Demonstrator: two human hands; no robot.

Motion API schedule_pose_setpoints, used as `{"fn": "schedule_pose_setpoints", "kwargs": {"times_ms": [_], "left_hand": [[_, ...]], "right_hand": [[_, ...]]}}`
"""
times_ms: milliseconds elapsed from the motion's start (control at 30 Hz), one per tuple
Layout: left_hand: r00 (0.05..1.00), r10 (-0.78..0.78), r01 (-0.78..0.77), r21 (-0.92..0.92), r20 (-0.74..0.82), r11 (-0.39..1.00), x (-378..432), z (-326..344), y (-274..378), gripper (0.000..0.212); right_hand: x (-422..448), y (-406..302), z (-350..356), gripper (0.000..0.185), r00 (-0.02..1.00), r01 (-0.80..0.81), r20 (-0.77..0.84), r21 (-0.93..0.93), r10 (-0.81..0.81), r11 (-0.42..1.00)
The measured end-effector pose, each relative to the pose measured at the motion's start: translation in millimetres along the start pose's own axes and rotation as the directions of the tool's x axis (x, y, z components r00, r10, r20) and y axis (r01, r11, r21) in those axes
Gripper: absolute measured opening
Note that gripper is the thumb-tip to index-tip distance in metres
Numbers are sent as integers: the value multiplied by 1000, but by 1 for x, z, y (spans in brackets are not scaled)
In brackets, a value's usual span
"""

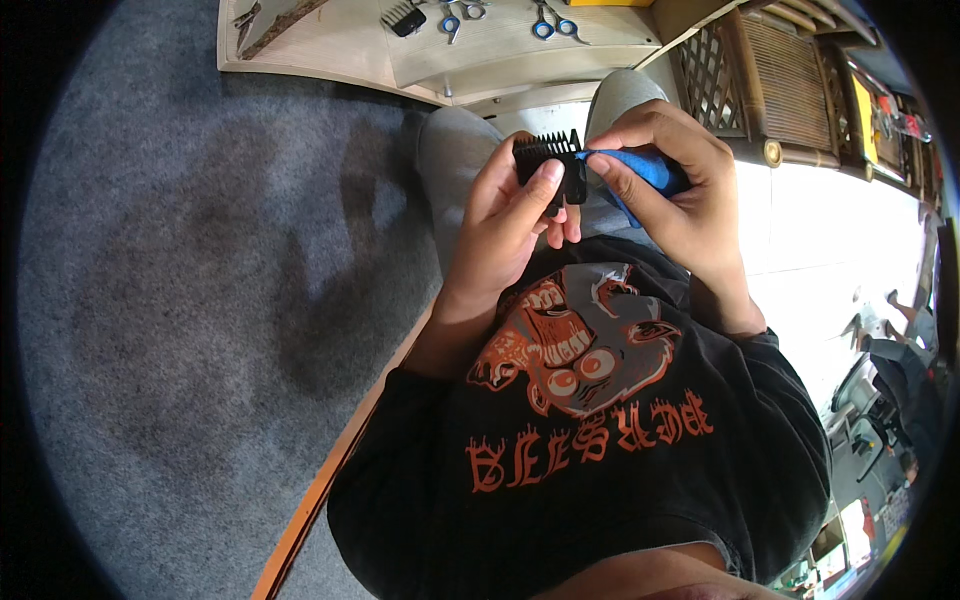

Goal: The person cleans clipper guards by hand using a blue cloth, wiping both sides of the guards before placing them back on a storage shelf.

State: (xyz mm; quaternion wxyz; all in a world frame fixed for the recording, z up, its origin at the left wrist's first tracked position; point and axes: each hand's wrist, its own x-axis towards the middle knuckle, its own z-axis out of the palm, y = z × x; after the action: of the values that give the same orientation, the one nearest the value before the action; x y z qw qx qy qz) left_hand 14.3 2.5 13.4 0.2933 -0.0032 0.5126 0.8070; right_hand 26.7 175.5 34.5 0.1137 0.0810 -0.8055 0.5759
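Observation:
My left hand grips a black plastic hair clipper guard comb above my lap, its teeth pointing away from me and the thumb across its face. Just to the right, my right hand pinches a blue cloth between thumb and fingertips. A thin tip of the cloth touches the comb's right side; the rest hangs under the palm. A second black guard comb lies on the light wooden surface beyond my knees, near blue-ringed scissors and another pair of scissors.
A brown branch lies at the wooden furniture's left end, and a yellow item at its top edge. Bamboo furniture stands at the upper right. Grey carpet spreads on the left. A person is at the far right, some distance away.

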Motion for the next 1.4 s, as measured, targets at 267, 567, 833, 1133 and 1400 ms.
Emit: {"fn": "schedule_pose_setpoints", "kwargs": {"times_ms": [267, 567, 833, 1133, 1400], "left_hand": [[998, 7, -5, -34, 55, 999, 2, -11, 1, 20], [992, 113, -100, -190, 62, 977, 7, -16, -10, 30], [979, 154, -145, -71, 133, 987, 6, -18, -12, 26], [969, 194, -156, -233, 151, 960, 10, -13, -9, 38], [965, 181, -148, -175, 191, 973, 7, -18, -10, 48]], "right_hand": [[-2, 0, -1, 12, 999, -48, 21, -1, 48, 999], [-2, -1, 0, 11, 996, -71, 60, 62, 67, 996], [-1, 4, 3, 10, 998, -54, 21, -21, 55, 998], [-1, 1, 2, 10, 991, -134, -1, -10, 134, 991], [-4, 3, 6, 8, 979, -199, -3, 214, 204, 956]]}}
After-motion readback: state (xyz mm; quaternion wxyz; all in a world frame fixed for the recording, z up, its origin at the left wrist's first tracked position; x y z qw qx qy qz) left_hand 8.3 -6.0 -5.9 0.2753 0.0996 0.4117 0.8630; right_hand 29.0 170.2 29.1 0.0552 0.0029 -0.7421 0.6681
